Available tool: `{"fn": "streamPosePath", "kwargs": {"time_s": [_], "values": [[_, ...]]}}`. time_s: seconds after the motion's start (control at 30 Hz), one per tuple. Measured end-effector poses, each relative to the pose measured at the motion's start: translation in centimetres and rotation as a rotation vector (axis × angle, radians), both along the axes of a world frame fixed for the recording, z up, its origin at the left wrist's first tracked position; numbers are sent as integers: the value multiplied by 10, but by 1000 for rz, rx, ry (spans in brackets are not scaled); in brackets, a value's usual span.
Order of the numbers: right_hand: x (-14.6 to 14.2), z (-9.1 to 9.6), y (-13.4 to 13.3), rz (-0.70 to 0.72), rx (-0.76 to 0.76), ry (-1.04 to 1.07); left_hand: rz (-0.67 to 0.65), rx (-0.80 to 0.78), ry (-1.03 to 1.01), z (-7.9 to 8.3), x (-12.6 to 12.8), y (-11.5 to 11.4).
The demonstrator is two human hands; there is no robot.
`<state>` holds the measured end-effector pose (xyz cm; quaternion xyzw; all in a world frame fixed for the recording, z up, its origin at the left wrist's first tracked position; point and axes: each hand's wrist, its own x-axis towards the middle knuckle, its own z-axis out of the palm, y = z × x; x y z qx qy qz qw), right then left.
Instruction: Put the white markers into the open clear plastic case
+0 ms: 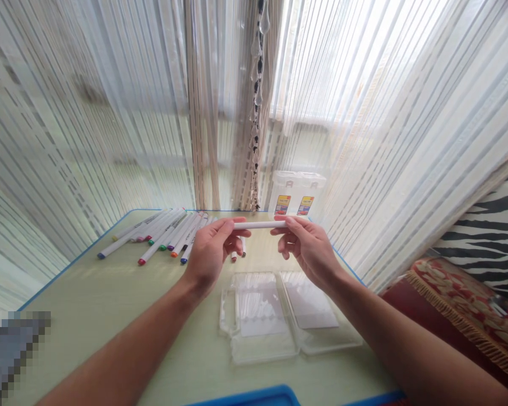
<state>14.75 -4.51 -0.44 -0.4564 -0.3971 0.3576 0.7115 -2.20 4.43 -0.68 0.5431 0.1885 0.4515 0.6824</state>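
Observation:
A white marker is held level above the table, one end in each hand. My left hand pinches its left end between thumb and fingers. At the other end, my right hand grips it the same way. Both ends are hidden by the fingers. Below the hands lies an open clear plastic case with white inserts in its two halves. Left of my left hand, several white markers with coloured tips lie in a loose row. Behind the hands, more marker ends show partly.
A clear case with two labels stands upright at the table's far edge. String curtains hang behind the pale green table. A blue tray edge shows at the near side. At right is a patterned, fringed seat.

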Motion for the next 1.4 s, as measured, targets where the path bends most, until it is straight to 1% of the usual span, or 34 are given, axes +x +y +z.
{"fn": "streamPosePath", "kwargs": {"time_s": [0.1, 0.2, 0.33, 0.47, 0.63, 0.77, 0.93, 1.1, 1.23, 1.4], "values": [[0, -2, 1, -8, 18, -43, 8, 25, 23, 0, 0, 0], [0, -4, 2, -15, 31, -100, 28, 103, 100, 0, 0, -1], [-1, -3, 1, -55, -27, -183, 31, 261, 238, 0, 0, -5], [-5, -2, -1, -75, -78, -233, -3, 308, 295, -3, 2, -9], [-7, -5, -3, -14, -95, -224, 23, 348, 315, -6, 1, -10], [-4, -7, -2, 58, -49, -169, 37, 386, 343, -5, -2, -7], [-3, -4, -1, 77, -29, -108, 50, 377, 313, -3, -3, -5], [-2, -1, 0, 83, -23, -30, 30, 297, 210, -2, -1, -3], [0, -1, 1, 50, -25, 0, 34, 248, 187, -1, -1, -3], [2, 0, 2, -14, -28, 22, 57, 239, 187, -1, -1, -1]]}}
